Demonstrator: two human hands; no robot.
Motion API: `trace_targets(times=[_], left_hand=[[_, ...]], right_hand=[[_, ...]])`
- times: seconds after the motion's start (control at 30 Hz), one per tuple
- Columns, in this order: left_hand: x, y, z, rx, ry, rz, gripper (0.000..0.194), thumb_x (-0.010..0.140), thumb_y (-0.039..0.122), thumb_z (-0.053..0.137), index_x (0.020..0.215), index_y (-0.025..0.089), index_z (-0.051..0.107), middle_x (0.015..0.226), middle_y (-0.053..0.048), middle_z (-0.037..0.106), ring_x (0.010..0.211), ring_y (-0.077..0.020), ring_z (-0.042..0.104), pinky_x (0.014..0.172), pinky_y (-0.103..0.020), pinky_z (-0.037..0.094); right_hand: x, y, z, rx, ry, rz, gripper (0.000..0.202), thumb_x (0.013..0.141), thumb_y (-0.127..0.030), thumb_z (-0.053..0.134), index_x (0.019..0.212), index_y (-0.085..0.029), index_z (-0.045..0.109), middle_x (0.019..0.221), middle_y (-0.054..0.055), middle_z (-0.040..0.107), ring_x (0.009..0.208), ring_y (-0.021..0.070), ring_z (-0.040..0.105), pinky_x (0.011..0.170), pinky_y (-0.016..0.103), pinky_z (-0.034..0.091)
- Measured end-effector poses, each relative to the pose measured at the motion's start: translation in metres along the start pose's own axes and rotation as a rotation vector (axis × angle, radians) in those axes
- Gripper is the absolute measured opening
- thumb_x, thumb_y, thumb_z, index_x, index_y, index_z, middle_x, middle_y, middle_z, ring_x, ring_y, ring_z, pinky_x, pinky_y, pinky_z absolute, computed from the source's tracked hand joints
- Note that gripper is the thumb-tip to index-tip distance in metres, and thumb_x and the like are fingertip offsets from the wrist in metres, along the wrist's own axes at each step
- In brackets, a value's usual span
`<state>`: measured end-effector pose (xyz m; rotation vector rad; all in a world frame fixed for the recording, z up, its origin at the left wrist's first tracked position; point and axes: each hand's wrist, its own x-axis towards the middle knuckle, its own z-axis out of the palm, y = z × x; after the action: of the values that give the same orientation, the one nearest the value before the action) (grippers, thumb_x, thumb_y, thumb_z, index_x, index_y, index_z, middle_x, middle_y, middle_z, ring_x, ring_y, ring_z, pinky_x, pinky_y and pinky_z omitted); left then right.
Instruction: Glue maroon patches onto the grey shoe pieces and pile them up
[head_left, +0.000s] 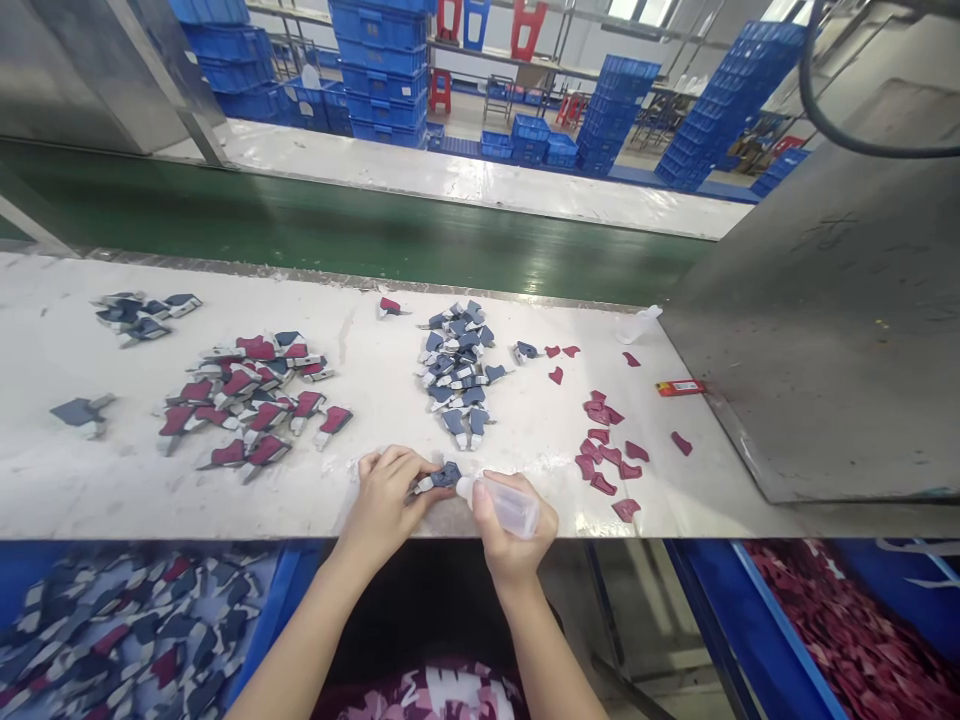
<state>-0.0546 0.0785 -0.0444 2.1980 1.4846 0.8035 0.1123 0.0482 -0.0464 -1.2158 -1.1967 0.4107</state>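
Note:
Between the thumb and fingers of my left hand [388, 497] is a small dark blue and white plastic part [445, 475]. My right hand [517, 530] is wrapped round a translucent squeeze bottle [511, 508], its nozzle pointing left at the blue part; whether they touch I cannot tell. Just beyond my hands lies a pile of similar blue-grey and white parts [459, 365]. To the right, small loose maroon pieces [600, 450] are scattered on the white worktop [375, 400]. A heap of parts with maroon pieces on them [251, 390] lies to the left.
A blue bin of assembled parts [281, 600] stands below left, and another bin [795, 640] holds maroon pieces below right. A metal housing [832, 300] bounds the worktop's right side. Behind runs a green conveyor belt [375, 220]. A red and yellow packet [680, 387] lies near the housing.

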Motion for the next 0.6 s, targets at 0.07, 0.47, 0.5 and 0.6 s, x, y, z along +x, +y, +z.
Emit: trace_targets(times=[0.07, 0.47, 0.5, 0.6], left_hand=[[-0.0001, -0.0003, -0.0004, -0.012, -0.003, -0.004, 0.017, 0.085, 0.036, 0.073, 0.092, 0.023, 0.064, 0.090, 0.001, 0.072, 0.094, -0.0229, 0.063, 0.086, -0.040, 0.029], [0.0030, -0.0006, -0.0007, -0.049, -0.023, -0.052, 0.012, 0.084, 0.033, 0.071, 0.089, 0.024, 0.065, 0.088, 0.001, 0.072, 0.093, -0.0224, 0.063, 0.087, -0.040, 0.031], [0.0029, -0.0008, -0.0009, -0.052, -0.027, -0.053, 0.011, 0.084, 0.033, 0.071, 0.089, 0.024, 0.065, 0.089, 0.000, 0.072, 0.093, -0.0224, 0.063, 0.087, -0.041, 0.031], [0.0026, -0.0009, -0.0016, -0.053, -0.037, -0.063, 0.010, 0.085, 0.032, 0.069, 0.088, 0.024, 0.065, 0.090, 0.000, 0.073, 0.093, -0.0228, 0.063, 0.087, -0.041, 0.031]], right_hand=[[-0.0002, 0.0003, 0.0020, -0.009, -0.009, 0.008, 0.010, 0.078, -0.021, 0.073, 0.087, -0.016, 0.072, 0.070, 0.004, 0.068, 0.058, 0.0172, 0.066, 0.053, 0.029, 0.054], [0.0035, -0.0010, 0.0032, -0.035, -0.063, -0.051, 0.012, 0.079, -0.021, 0.073, 0.089, -0.016, 0.072, 0.071, 0.005, 0.071, 0.056, 0.0172, 0.066, 0.050, 0.029, 0.055], [0.0040, -0.0017, 0.0032, -0.034, -0.070, -0.057, 0.012, 0.079, -0.021, 0.073, 0.090, -0.016, 0.072, 0.071, 0.006, 0.071, 0.056, 0.0173, 0.066, 0.050, 0.029, 0.055], [0.0054, -0.0039, 0.0024, -0.034, -0.095, -0.062, 0.012, 0.079, -0.021, 0.073, 0.090, -0.017, 0.072, 0.073, 0.006, 0.072, 0.057, 0.0180, 0.067, 0.050, 0.030, 0.055]])
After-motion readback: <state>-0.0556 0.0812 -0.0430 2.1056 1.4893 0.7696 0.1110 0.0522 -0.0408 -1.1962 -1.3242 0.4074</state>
